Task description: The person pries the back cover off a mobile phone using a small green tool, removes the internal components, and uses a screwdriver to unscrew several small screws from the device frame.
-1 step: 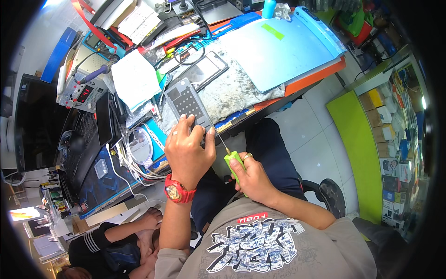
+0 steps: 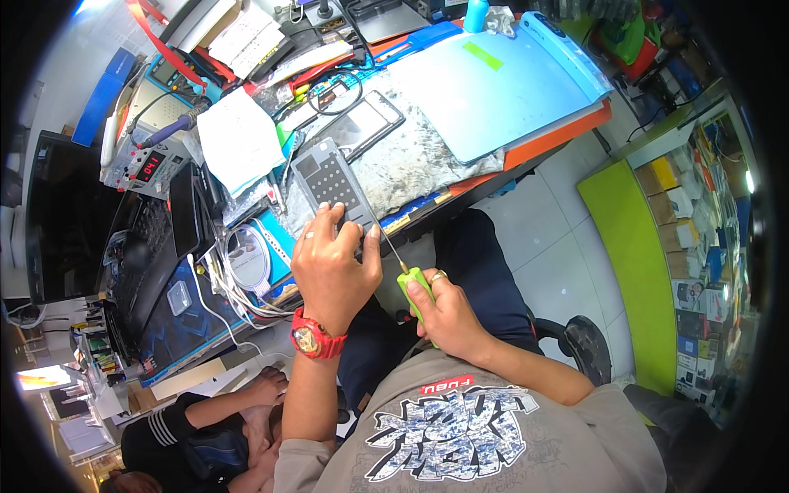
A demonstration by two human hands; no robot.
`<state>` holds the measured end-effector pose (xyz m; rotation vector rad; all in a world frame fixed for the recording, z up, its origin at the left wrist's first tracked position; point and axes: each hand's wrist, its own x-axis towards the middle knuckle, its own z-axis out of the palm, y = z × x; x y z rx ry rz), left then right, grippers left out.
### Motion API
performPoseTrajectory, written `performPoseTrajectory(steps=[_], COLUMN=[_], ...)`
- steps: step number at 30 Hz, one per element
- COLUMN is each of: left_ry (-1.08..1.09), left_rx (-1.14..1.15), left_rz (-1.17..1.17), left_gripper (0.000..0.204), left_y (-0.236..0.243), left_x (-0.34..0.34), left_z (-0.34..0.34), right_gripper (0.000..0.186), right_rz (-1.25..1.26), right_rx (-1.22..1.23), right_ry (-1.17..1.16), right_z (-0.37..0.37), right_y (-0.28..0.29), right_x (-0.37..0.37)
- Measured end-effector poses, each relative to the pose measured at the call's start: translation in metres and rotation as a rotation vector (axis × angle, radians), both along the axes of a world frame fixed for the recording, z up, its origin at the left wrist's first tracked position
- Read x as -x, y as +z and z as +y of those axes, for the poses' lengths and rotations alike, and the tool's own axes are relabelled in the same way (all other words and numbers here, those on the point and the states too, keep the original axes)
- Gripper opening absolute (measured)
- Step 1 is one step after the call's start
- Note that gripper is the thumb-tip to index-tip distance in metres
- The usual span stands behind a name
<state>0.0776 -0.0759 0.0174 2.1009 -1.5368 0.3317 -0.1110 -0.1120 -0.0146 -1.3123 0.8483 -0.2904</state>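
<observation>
My left hand [image 2: 335, 267] presses on the near end of a grey phone [image 2: 331, 182], which lies at the table's near edge. Its fingers are bent over the phone, with thumb and index finger at the near right corner. The phone's upward face has a dark panel with rows of light dots. In my right hand [image 2: 454, 319] is a screwdriver with a lime-green handle [image 2: 410, 282], fingers wrapped round it. Its thin metal shaft points up and left to the phone's edge by my left thumb. The tip is too small to make out.
Behind the phone lies a dark phone frame [image 2: 370, 123] on a stained cloth [image 2: 415, 177]. A blue sheet [image 2: 485, 103] covers the far right. Cables [image 2: 223, 275], a power supply [image 2: 152, 168] and a white cloth [image 2: 238, 140] stand left. Another person [image 2: 197, 435] sits lower left.
The red lit display on the power supply looks different. My hands, the phone and the screwdriver have not visibly moved.
</observation>
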Motion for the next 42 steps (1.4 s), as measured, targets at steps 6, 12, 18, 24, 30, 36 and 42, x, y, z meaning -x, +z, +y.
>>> performPoseTrajectory(steps=[6,12,18,24,30,36,42], left_ry=[-0.001,-0.005,-0.009,-0.023,0.005,0.021,0.018], left_rx=[-0.011,-0.012,-0.033,-0.01,-0.011,-0.013,-0.001], left_rz=[0.012,0.013,0.016,0.022,-0.004,-0.018,-0.029], left_gripper=[0.02,0.021,0.02,0.017,0.018,0.019,0.021], left_y=[0.001,0.002,0.005,0.001,0.003,0.005,0.004], left_x=[-0.001,-0.001,0.0,-0.004,-0.002,-0.002,-0.002], left_z=[0.0,0.001,0.001,0.001,-0.001,-0.003,-0.004], right_gripper=[0.042,0.042,0.041,0.042,0.047,0.049,0.048], right_rz=[0.008,-0.003,0.013,-0.033,-0.003,-0.086,-0.098], right_rx=[-0.003,-0.011,0.013,0.236,-0.084,-0.244,-0.26], right_ry=[0.004,-0.006,-0.023,0.016,0.043,0.016,0.004], right_z=[0.0,0.007,0.0,0.002,-0.004,-0.002,-0.004], right_y=[0.001,-0.004,-0.002,-0.011,0.008,0.003,0.007], right_x=[0.001,0.008,0.014,0.016,0.002,-0.004,-0.007])
